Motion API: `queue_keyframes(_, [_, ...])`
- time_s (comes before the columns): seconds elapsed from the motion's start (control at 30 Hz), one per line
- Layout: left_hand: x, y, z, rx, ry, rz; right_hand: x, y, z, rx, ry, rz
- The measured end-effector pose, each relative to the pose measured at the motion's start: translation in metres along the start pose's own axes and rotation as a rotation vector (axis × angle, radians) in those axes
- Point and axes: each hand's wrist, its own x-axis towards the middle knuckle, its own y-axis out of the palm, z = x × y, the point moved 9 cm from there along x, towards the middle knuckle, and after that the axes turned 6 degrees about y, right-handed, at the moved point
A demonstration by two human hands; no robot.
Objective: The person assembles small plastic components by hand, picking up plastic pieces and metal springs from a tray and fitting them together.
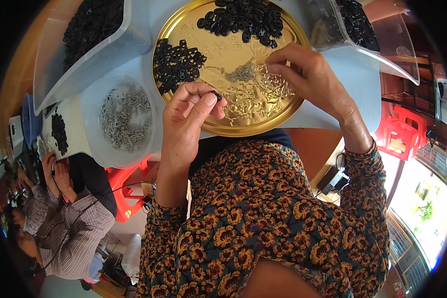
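My left hand pinches a small black plastic piece between thumb and fingertips, above the near left edge of a round golden tray. Over the tray's right side, my right hand has thumb and forefinger drawn together; whatever is in them is too small to make out. Beneath its fingertips are a heap of tiny silvery metal pieces and a spread of shiny small parts. Two piles share the tray: flat black parts at the left and rounded black parts at the far side.
A tub of small silvery metal parts stands left of the tray. Clear plastic bins with black parts flank it, one far left, one far right. Red stools stand right and lower left. Another person sits at the left.
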Motion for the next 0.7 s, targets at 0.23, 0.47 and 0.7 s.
queue_keyframes(0.23, [-0.003, 0.004, -0.002, 0.002, -0.003, 0.006, -0.006, 0.005, -0.004, -0.134, -0.078, -0.012])
queue_keyframes(0.47, [-0.006, 0.002, -0.002, 0.011, 0.002, 0.0, -0.007, 0.015, 0.004, -0.196, -0.117, -0.013])
queue_keyframes(0.7, [-0.005, 0.008, -0.005, -0.004, 0.018, -0.009, -0.004, 0.026, 0.009, -0.387, -0.157, 0.021])
